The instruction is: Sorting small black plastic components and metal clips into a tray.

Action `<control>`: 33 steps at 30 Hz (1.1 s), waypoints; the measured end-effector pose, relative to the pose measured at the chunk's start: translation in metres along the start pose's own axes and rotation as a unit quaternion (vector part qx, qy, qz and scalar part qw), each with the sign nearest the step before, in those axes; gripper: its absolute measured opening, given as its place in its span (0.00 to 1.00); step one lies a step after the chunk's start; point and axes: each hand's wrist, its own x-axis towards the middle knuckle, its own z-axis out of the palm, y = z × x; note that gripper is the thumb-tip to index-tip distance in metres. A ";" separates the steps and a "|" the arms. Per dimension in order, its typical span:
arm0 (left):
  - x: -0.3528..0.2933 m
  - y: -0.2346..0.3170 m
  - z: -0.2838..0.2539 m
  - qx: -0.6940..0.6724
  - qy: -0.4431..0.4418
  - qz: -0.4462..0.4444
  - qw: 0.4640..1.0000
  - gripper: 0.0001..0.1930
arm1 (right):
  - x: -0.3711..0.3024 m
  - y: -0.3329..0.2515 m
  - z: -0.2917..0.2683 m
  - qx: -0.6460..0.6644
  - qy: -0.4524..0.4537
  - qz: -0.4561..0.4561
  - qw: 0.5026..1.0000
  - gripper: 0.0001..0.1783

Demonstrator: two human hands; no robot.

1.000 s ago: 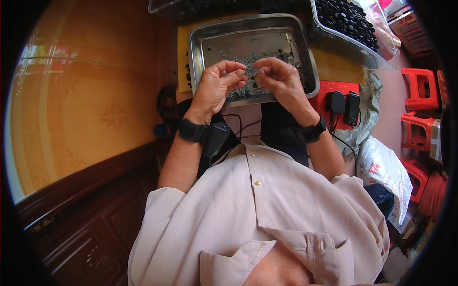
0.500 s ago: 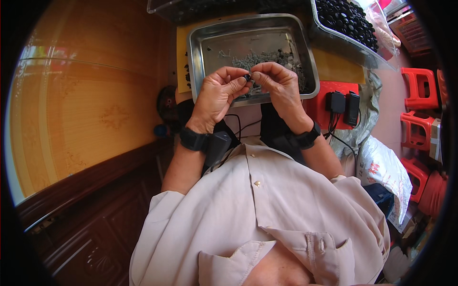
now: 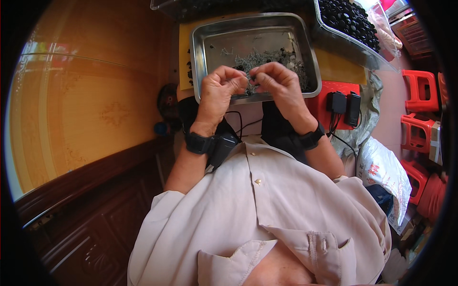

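My left hand and my right hand meet at the near edge of a shallow metal tray, fingertips a small gap apart. In the right hand's pinch sits a small black piece, mostly covered by thumb and finger. The left thumb and forefinger are pressed together; whatever lies between them is too small to make out. Beneath and beyond the fingers, a heap of small grey metal pins, like screws or nails, is spread over the tray's bottom, mixed with dark bits.
A clear plastic box of black round discs stands at the upper right; another clear bin is at the top. Black adapters with cables lie on a red stool. A wooden panel rises on the left.
The fingertips have drawn slightly apart. The black piece, earlier between both hands, is now at the right fingers. The view has shifted slightly.
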 end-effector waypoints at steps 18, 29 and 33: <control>0.028 -0.001 -0.006 0.557 -0.013 0.213 0.802 0.14 | -0.008 0.002 -0.044 0.234 0.036 0.064 0.969 0.08; 0.045 -0.007 0.001 0.567 -0.046 0.169 0.805 0.10 | -0.009 0.006 -0.024 0.190 0.047 0.061 0.979 0.07; 0.026 0.009 0.018 0.398 -0.044 0.103 0.911 0.09 | -0.003 0.013 -0.015 0.185 0.043 0.051 0.980 0.07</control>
